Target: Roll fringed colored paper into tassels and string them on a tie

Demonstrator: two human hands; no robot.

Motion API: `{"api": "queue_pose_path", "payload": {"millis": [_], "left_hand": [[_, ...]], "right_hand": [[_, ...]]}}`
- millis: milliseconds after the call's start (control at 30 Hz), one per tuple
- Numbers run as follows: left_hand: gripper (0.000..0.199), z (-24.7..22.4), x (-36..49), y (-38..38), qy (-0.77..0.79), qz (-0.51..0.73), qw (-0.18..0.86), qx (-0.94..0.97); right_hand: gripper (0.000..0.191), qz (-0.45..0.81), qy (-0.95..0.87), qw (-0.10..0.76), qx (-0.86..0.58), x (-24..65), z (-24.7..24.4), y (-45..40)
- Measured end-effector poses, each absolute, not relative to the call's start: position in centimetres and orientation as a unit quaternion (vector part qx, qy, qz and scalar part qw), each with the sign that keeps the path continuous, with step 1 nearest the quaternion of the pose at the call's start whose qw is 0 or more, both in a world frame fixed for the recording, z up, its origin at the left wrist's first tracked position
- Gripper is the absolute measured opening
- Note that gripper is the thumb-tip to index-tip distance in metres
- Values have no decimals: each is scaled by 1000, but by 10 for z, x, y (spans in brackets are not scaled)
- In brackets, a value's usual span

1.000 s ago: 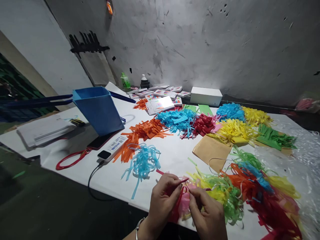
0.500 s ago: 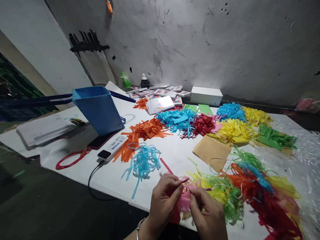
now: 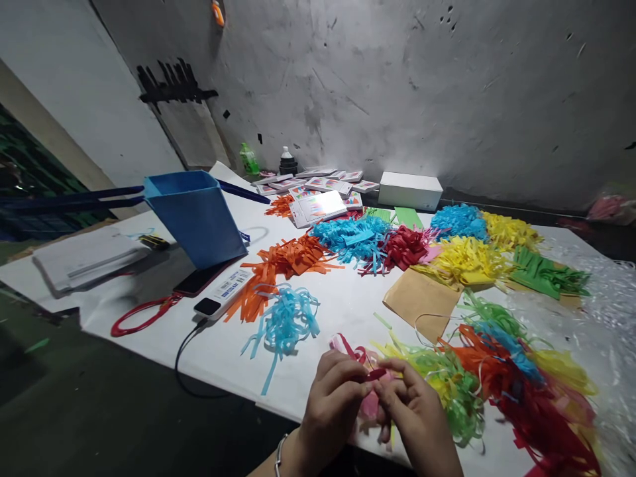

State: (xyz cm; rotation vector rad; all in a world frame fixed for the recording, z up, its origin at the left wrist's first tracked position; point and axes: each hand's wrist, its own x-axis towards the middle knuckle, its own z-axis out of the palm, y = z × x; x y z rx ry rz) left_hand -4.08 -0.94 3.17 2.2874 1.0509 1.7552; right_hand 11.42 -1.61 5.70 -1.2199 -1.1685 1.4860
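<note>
Both hands are at the near edge of the desk (image 3: 342,298), close together; the left hand (image 3: 328,401), with a bracelet (image 3: 279,456) at its wrist, has its fingers clamped on a red paper strip (image 3: 376,374); the fingers of the right hand (image 3: 418,407) are bent against the right end of the same strip, their exact grip partly hidden; a red loop rises just beyond the fingers, and pink paper (image 3: 370,405) shows between the hands. To the right of the hands lies a yellow-and-green bunch (image 3: 450,381); farther right, a red, orange and blue bunch (image 3: 539,397) lies beside clear plastic (image 3: 609,331); beyond the hands, a brown paper piece (image 3: 422,298) lies flat; left of it, a light-blue bunch (image 3: 287,319) lies near orange strips (image 3: 297,257). On the left, a blue container (image 3: 196,218) stands by a phone (image 3: 199,281) and a white device (image 3: 224,293), with a red cord (image 3: 142,321) looped nearby; at the far side, flat printed boxes (image 3: 318,209) lie piled left of a white box (image 3: 410,192).
</note>
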Motion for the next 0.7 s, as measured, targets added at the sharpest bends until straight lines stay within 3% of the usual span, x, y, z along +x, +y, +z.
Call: {"api": "queue_pose_path", "payload": {"millis": [67,100,200,333,533,633,700], "left_hand": [[11,29,-41,-10,340,568,42,748],[11,29,-42,-11,334,566,57,752],[14,34,-43,-14,340,550,197,737],[16,45,-42,-16,413,528,417,614],[24,46,-48,-3,473,575,382,547],[24,43,-54,4,509,613,345,496],[23,42,-52,5,510,617,320,507]], "right_hand": [[66,654,-423,436,-450,113,56,-14],[67,665,-420,436,-437,113,54,-13],[51,628,-456,445,-447,113,47,-13],[32,441,-607,456,-478,109,39,-18],[20,93,-813,390,-422,154,19,4],[29,-145,-793,325,-495,186,13,23],[36,-208,-777,308,-508,187,14,28]]}}
